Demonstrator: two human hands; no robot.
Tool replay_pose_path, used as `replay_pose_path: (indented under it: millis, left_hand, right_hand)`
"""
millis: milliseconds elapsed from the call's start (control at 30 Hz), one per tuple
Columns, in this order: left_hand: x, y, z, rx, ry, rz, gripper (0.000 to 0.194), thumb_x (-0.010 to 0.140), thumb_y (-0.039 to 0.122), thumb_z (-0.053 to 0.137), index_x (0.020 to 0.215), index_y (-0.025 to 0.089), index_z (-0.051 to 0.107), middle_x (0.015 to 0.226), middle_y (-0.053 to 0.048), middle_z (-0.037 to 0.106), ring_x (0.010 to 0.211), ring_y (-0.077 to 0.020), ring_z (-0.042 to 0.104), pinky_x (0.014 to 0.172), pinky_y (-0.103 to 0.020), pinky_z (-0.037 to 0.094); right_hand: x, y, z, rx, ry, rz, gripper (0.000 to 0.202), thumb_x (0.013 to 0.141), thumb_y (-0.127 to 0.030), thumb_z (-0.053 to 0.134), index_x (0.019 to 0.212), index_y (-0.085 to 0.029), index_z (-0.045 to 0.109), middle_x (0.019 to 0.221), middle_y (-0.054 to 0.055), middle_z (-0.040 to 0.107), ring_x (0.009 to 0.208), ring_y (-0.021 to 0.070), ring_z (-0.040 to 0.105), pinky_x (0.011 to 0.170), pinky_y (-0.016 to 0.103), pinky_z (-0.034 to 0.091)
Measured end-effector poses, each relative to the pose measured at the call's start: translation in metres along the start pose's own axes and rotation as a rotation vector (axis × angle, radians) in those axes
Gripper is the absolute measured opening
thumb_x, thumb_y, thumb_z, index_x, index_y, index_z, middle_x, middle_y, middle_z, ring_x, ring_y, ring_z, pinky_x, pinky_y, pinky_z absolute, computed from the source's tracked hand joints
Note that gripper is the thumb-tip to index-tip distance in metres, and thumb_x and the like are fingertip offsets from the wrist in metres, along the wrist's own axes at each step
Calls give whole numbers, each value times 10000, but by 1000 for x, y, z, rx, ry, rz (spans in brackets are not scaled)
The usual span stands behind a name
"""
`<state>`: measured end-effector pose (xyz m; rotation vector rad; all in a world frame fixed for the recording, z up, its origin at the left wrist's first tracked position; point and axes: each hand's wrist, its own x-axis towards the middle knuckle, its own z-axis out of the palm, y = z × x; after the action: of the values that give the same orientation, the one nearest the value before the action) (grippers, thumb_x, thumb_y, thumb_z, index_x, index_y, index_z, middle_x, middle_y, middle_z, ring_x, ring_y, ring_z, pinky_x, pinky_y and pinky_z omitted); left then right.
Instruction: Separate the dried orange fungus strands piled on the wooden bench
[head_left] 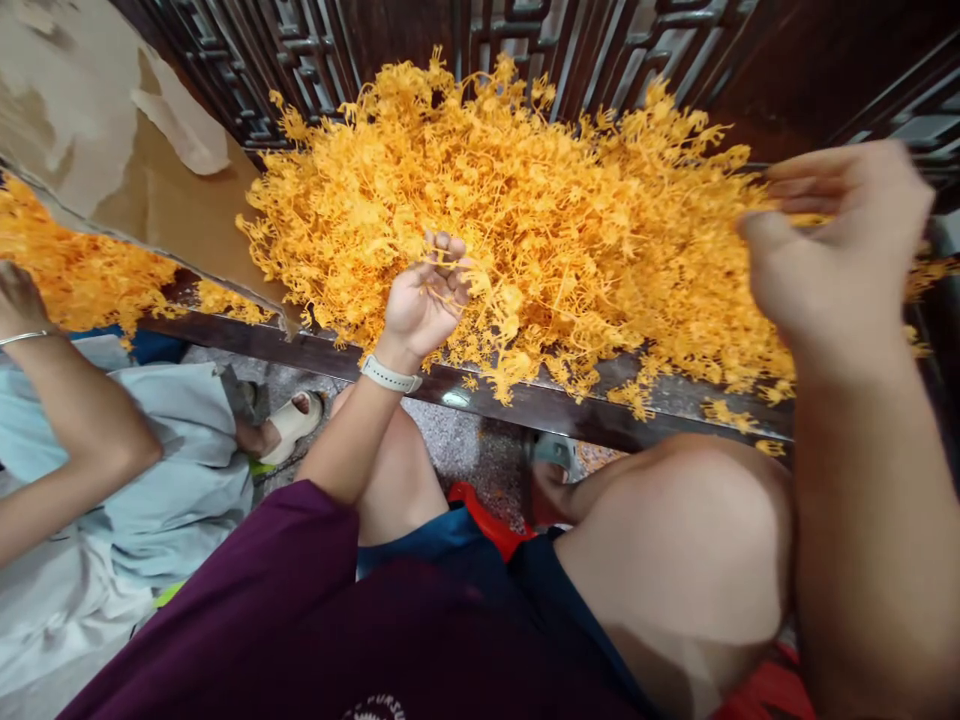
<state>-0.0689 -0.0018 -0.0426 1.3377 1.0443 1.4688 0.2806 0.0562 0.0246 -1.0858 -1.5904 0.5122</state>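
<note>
A large heap of small orange pieces (570,230) with thin, branching shapes lies on a dark wooden bench (480,398). My left hand (427,305), with a pale watch band at the wrist, is palm up at the heap's front, its fingers curled around some orange pieces. More pieces hang beside its fingertips. At the heap's right end my right hand (832,240) is raised and blurred, fingers bent toward the thumb. Whether anything sits between those fingers cannot be made out.
A torn cardboard sheet (187,200) stands left of the heap, with more orange pieces (75,265) beyond it. Another person's arm (82,430) is at the left. Dark carved lattice (600,50) rises behind. My knees are close below the bench edge.
</note>
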Motion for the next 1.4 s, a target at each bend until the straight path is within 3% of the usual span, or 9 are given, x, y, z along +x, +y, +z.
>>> replay_pose_path:
  millis: [100,233,400,567,767,867,1033,1233,1400]
  left_hand:
    - [-1,2,4,-52,-34,29,459,1052,511,286,1166,169,570,1242,-123,660,1315,-183,616,943,-293,591]
    - [-7,22,20,-446,61,-194,376,1076,265,277,1221,123,593,1263,-95,684,1330,-145,623,1078,-256,551]
    - [-15,40,34,-714,125,-385,447,1085,190,228,1315,114,603,1220,-85,710,1205,-125,690,1015,-222,571]
    - [-16,30,32,-741,-33,-213,318,1085,360,420,1111,148,655,1088,-60,700,930,-71,708,825,-161,577]
    - [-18,23,30,-517,-298,9,459,861,608,735,1060,195,732,870,-22,578,494,20,314,439,-143,269]
    - [-21,23,30,-280,-311,82,503,915,620,663,1181,196,707,714,3,456,516,-18,348,471,-153,264]
    - [-24,19,36,-191,-474,49,360,994,469,595,1249,220,641,749,-2,533,533,-35,398,496,-162,311]
    - [-28,21,53,90,-274,199,286,864,401,779,1023,164,763,773,-11,582,636,-37,443,580,-168,368]
    - [-30,22,55,144,-227,310,182,844,341,801,838,162,768,589,33,363,556,-32,302,515,-173,242]
  right_hand:
    - [-13,-36,23,-150,-264,-88,285,997,-398,644,1197,-202,701,1104,117,620,974,177,564,813,302,393]
    - [-36,-79,56,-158,-466,-361,500,989,-519,635,1272,-107,641,1136,123,631,1010,190,590,917,335,444]
    - [-56,-91,84,-307,-457,-426,402,1014,-429,591,1246,-104,641,1121,147,614,1065,249,570,960,397,446]
    - [-53,-87,88,-31,-367,-221,400,1027,-504,582,988,-120,683,961,109,634,892,177,572,823,334,453]
    - [-51,-94,84,357,-418,50,551,870,-661,737,1018,-132,684,947,87,641,814,120,566,700,250,463]
    - [-55,-96,87,452,-402,119,546,826,-632,791,999,-130,664,938,80,634,809,110,578,712,240,501]
    - [-58,-96,91,494,-402,172,464,791,-522,863,925,-115,685,916,90,650,809,122,604,722,255,527]
    - [-56,-98,90,499,-464,225,426,748,-461,906,892,-105,721,877,92,668,776,126,601,657,244,493]
    - [-57,-98,93,510,-487,264,390,723,-397,923,854,-102,703,846,80,658,759,114,576,652,237,484]
